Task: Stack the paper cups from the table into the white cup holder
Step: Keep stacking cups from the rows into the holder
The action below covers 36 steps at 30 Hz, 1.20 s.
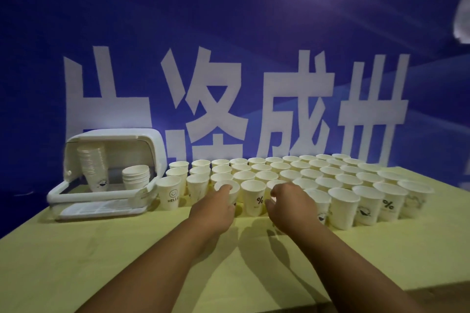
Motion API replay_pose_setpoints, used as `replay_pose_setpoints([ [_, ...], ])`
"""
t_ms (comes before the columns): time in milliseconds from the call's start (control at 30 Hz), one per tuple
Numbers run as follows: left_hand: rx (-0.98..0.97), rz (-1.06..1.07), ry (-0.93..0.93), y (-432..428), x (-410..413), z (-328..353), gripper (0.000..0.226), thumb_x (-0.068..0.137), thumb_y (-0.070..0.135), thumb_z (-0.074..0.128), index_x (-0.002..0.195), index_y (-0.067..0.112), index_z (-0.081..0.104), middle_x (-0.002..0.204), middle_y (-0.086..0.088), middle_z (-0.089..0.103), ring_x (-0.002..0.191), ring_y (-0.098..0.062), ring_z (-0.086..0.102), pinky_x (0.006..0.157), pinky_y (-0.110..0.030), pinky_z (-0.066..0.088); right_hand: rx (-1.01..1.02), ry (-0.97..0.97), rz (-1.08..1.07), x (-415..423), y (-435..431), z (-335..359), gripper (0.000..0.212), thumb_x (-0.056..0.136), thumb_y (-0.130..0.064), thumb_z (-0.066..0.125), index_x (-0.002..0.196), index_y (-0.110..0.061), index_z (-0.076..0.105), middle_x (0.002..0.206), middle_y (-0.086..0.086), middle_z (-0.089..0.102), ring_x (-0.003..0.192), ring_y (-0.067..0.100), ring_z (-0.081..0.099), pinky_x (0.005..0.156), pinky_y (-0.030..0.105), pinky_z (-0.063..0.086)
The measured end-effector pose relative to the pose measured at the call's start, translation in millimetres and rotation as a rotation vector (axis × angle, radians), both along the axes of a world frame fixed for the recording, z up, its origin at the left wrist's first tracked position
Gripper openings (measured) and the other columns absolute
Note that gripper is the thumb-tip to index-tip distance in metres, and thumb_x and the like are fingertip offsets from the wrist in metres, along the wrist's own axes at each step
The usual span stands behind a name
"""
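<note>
Several dozen paper cups (343,204) stood in rows right of the white cup holder (106,173), which held two stacks (92,170). The left hand (216,208) gripped one front-row cup (230,189); the right hand (292,204) curled around another, mostly hidden.

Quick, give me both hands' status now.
Left hand: closed on a front-row paper cup.
Right hand: fingers curled at another cup; whether it grips cannot be told.
</note>
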<state>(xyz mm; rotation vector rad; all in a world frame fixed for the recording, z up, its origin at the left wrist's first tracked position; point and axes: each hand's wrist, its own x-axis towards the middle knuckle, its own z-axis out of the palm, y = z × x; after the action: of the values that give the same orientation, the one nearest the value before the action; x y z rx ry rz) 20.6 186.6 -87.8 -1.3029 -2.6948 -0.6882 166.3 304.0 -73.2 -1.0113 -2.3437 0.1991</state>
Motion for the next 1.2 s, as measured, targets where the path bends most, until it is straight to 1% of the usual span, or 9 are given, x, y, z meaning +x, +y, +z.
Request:
replay_pose_setpoints([
  [133,-0.034,0.032,0.045,4.5,-0.6,1.1,0.029,0.103,0.029,0.045,0.131,0.028,0.048,0.110,0.001,0.065,0.093,-0.021,0.062,0.081,-0.043,0.057,-0.021,-0.053,-0.025,2.0,3.9,-5.9,0.018,0.088,-0.042,0.069,0.093,-0.024,0.071,0.076,-0.009,0.064,0.066,0.009,0.062,0.066,0.030,0.059],
  [267,-0.011,0.071,0.070,2.0,-7.8,-0.7,0.011,0.101,0.021,0.049,0.106,0.028,0.055,0.104,0.003,0.066,0.089,-0.020,0.061,0.077,-0.041,0.057,0.016,-0.085,-0.031,2.8,2.4,-7.2,0.013,0.092,-0.038,0.065,0.093,-0.027,0.072,0.077,-0.009,0.064,0.066,0.008,0.060,0.066,0.029,0.058],
  [367,0.060,0.086,0.080,-5.6,-14.1,-0.7,0.011,0.103,0.028,0.050,0.094,0.030,0.056,0.097,0.006,0.065,0.084,-0.018,0.060,0.069,-0.038,0.052,0.007,-0.021,-0.003,0.0,-3.7,-3.9,0.019,0.096,-0.041,0.060,0.095,-0.027,0.072,0.080,-0.011,0.065,0.067,0.006,0.057,0.063,0.024,0.052],
  [500,0.142,0.106,0.118,-23.1,-18.5,6.0,0.016,0.105,0.039,0.047,0.094,0.031,0.055,0.093,0.009,0.065,0.082,-0.015,0.059,0.070,-0.038,0.053,0.032,0.070,0.057,-9.1,-20.7,8.0,0.024,0.099,-0.042,0.055,0.097,-0.026,0.072,0.079,-0.012,0.063,0.068,0.005,0.055,0.062,0.023,0.050],
  [600,0.187,0.136,0.147,-41.7,-25.8,14.0,0.020,0.106,0.041,0.045,0.092,0.029,0.052,0.092,0.008,0.065,0.080,-0.017,0.058,0.068,-0.038,0.050,0.039,0.118,0.109,-25.5,-33.4,13.9,0.024,0.100,-0.041,0.052,0.094,-0.026,0.071,0.081,-0.010,0.062,0.071,0.007,0.054,0.055,0.024,0.039],
  [700,0.242,0.174,0.174,-64.3,-38.4,22.0,0.022,0.106,0.039,0.044,0.090,0.026,0.052,0.095,0.006,0.065,0.083,-0.021,0.056,0.066,-0.037,0.044,0.053,0.194,0.167,-51.3,-43.8,14.0,0.028,0.100,-0.039,0.051,0.090,-0.021,0.070,0.083,-0.007,0.062,0.079,0.016,0.059,0.062,0.033,0.047],
  [800,0.278,0.217,0.218,-85.4,-53.9,26.6,0.023,0.107,0.039,0.044,0.092,0.025,0.054,0.096,0.007,0.064,0.085,-0.023,0.056,0.069,-0.038,0.047,0.009,0.257,0.246,-79.4,-56.4,12.7,0.024,0.101,-0.034,0.052,0.090,-0.022,0.070,0.082,-0.006,0.061,0.077,0.014,0.057,0.062,0.033,0.048],
  [933,0.318,0.257,0.228,-106.5,-77.9,31.4,0.023,0.107,0.038,0.042,0.092,0.025,0.054,0.094,0.008,0.060,0.084,-0.023,0.055,0.066,-0.035,0.040,-0.014,0.334,0.328,-116.4,-71.9,13.1,0.024,0.102,-0.032,0.051,0.100,-0.021,0.072,0.092,-0.003,0.065,0.081,0.015,0.057,0.072,0.036,0.053],
  [1200,0.507,0.319,0.264,-133.6,-147.7,41.9,0.021,0.108,0.034,0.044,0.092,0.026,0.055,0.092,0.004,0.063,0.083,-0.024,0.060,0.066,-0.038,0.052,-0.100,0.468,0.410,-193.6,-91.8,26.3,0.023,0.102,-0.032,0.052,0.111,-0.020,0.070,0.102,-0.001,0.065,0.090,0.017,0.058,0.080,0.034,0.051],
])
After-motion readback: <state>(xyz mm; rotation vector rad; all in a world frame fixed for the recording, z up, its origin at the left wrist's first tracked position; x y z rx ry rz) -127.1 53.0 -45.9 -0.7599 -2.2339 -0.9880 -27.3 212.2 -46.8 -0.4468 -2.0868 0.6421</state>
